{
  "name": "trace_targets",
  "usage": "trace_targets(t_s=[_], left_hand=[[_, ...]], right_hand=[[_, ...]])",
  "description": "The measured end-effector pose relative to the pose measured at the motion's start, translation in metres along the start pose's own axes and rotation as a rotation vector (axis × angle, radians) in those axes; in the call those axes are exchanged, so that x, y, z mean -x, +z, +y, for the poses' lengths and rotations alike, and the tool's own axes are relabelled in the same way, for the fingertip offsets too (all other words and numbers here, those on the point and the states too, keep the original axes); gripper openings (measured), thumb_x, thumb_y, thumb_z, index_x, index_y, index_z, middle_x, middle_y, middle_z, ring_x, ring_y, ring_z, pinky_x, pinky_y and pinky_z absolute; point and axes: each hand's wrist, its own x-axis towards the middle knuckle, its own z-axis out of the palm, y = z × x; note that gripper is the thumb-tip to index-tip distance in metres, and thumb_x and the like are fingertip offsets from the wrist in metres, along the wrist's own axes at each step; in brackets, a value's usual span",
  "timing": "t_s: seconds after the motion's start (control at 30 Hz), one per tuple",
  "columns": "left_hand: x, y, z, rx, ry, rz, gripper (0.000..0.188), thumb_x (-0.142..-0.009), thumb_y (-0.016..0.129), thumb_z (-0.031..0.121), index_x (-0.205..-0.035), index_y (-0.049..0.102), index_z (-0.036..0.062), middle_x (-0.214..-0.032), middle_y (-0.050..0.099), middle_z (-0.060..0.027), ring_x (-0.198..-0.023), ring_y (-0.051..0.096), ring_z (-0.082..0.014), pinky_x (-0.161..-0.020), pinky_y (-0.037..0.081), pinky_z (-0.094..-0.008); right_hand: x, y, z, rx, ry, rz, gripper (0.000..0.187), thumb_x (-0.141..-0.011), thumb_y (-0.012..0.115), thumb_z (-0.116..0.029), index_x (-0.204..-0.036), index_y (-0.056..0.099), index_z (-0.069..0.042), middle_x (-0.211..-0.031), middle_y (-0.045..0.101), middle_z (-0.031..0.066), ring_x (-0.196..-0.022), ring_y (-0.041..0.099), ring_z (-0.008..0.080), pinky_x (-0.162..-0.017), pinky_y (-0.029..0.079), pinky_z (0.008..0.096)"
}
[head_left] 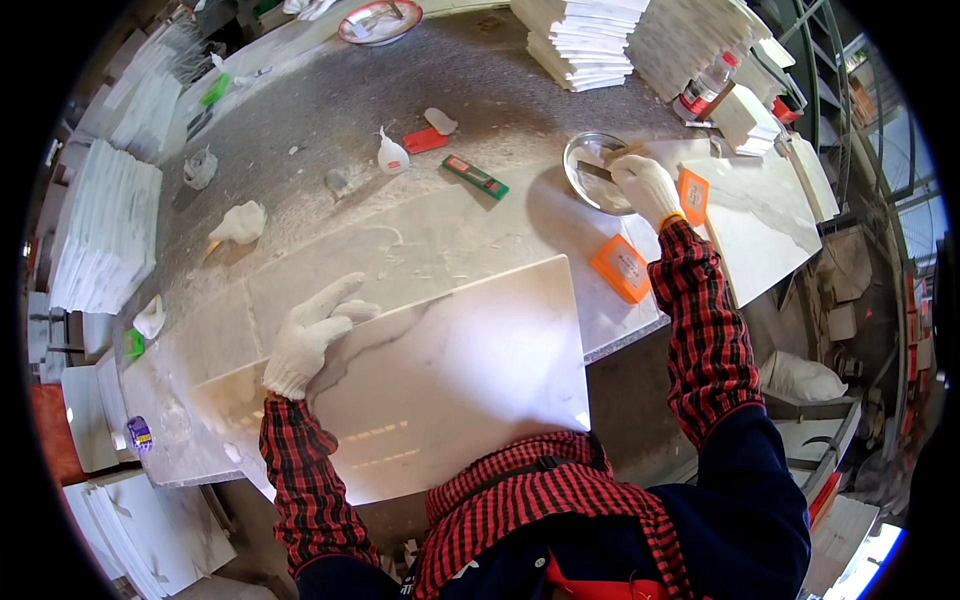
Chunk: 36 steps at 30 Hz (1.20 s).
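A polished white marble-look slab (470,350) with grey veins lies before me, its near edge jutting past the table toward my apron. My left hand (312,335), in a white knit glove, rests at the slab's far left edge with its fingers stretched out and apart. Over a round metal bowl (578,150) of pale paste or powder, my gloved right hand (648,186) is closed on what looks like a putty knife (594,172). Its flat blade dips into the bowl; the gloved fingers partly cover the grip. Two orange boxes (621,268) lie close to my right forearm.
Stacked tiles (590,40) stand at the back right, with a plastic bottle (706,86) beside more slabs. A green box (475,177), red card (425,140) and white squeeze bottle (391,154) lie mid-table. More tiles (105,230) stand left; an enamel dish (380,22) is at the back.
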Motion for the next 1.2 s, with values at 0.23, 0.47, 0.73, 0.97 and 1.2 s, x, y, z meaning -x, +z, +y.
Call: trace_targets(t_s=[0.23, 0.47, 0.73, 0.97, 1.2], left_hand=[[0.001, 0.001, 0.002, -0.008, -0.016, -0.016, 0.060, -0.086, 0.054, 0.000, -0.146, 0.053, -0.0046, -0.115, 0.074, -0.0134, -0.110, 0.063, -0.0155, -0.097, 0.044, -0.0239], [0.004, -0.004, 0.002, -0.171, 0.077, -0.021, 0.060, -0.088, 0.056, 0.004, -0.148, 0.052, -0.0031, -0.116, 0.074, -0.0139, -0.114, 0.063, -0.0191, -0.107, 0.041, -0.0290], [-0.002, -0.010, -0.011, -0.066, 0.102, -0.050, 0.060, -0.088, 0.054, 0.000, -0.148, 0.052, -0.0015, -0.119, 0.074, -0.0142, -0.114, 0.064, -0.0164, -0.104, 0.043, -0.0277], [-0.007, -0.003, -0.015, 0.067, 0.118, -0.017, 0.058, -0.092, 0.055, 0.000, -0.150, 0.051, 0.0022, -0.124, 0.071, -0.0132, -0.110, 0.065, -0.0163, -0.098, 0.048, -0.0290], [0.013, -0.007, -0.012, -0.129, 0.040, -0.016, 0.055, -0.090, 0.057, 0.003, -0.146, 0.057, 0.0041, -0.127, 0.072, -0.0093, -0.121, 0.063, -0.0159, -0.102, 0.047, -0.0270]], right_hand=[[0.014, -0.017, 0.001, -0.243, 0.191, -0.019, 0.026, -0.091, 0.063, -0.022, -0.103, 0.077, -0.004, -0.079, 0.072, 0.0086, -0.072, 0.067, 0.0186, -0.067, 0.053, 0.0320], [0.061, -0.030, -0.085, -0.588, 0.193, -0.234, 0.027, -0.095, 0.064, -0.020, -0.111, 0.074, -0.001, -0.077, 0.064, -0.0018, -0.062, 0.051, 0.0043, -0.053, 0.039, 0.0221], [0.092, 0.000, -0.186, -0.603, 0.067, -0.512, 0.026, -0.094, 0.064, -0.021, -0.108, 0.075, -0.002, -0.079, 0.064, -0.0023, -0.063, 0.051, 0.0042, -0.054, 0.039, 0.0213], [0.097, 0.017, -0.195, -0.622, -0.013, -0.567, 0.023, -0.094, 0.065, -0.018, -0.103, 0.074, 0.001, -0.082, 0.063, -0.0028, -0.074, 0.056, 0.0060, -0.063, 0.046, 0.0251], [0.102, 0.004, -0.211, -0.553, -0.032, -0.623, 0.027, -0.093, 0.066, -0.023, -0.105, 0.075, -0.001, -0.083, 0.071, 0.0062, -0.077, 0.064, 0.0137, -0.071, 0.051, 0.0305]])
